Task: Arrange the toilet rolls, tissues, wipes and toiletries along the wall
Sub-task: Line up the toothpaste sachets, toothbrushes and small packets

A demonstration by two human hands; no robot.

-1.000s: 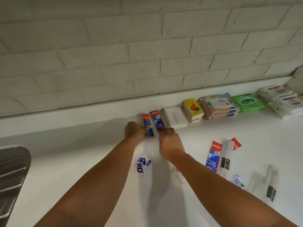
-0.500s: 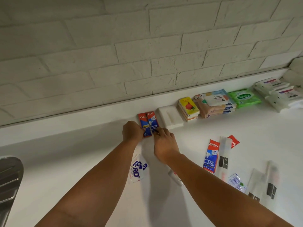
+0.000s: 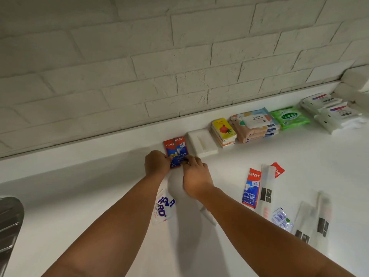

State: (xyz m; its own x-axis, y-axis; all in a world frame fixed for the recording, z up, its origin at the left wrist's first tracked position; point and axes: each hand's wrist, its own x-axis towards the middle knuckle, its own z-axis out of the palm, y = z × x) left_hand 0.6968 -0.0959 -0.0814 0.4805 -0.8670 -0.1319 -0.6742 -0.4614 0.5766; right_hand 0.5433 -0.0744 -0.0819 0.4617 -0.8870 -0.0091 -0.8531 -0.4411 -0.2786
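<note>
Left hand (image 3: 157, 162) is pinching the near end of the outer toothpaste sachet (image 3: 168, 149), fingers curled on it. Right hand (image 3: 194, 176) is gripping the inner toothpaste sachet (image 3: 181, 146) the same way. Both sachets are lying flat, touching each other, just left of the white soap box (image 3: 202, 144).

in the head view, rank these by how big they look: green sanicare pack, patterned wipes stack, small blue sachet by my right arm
1. patterned wipes stack
2. green Sanicare pack
3. small blue sachet, smallest though nearest the camera
</note>
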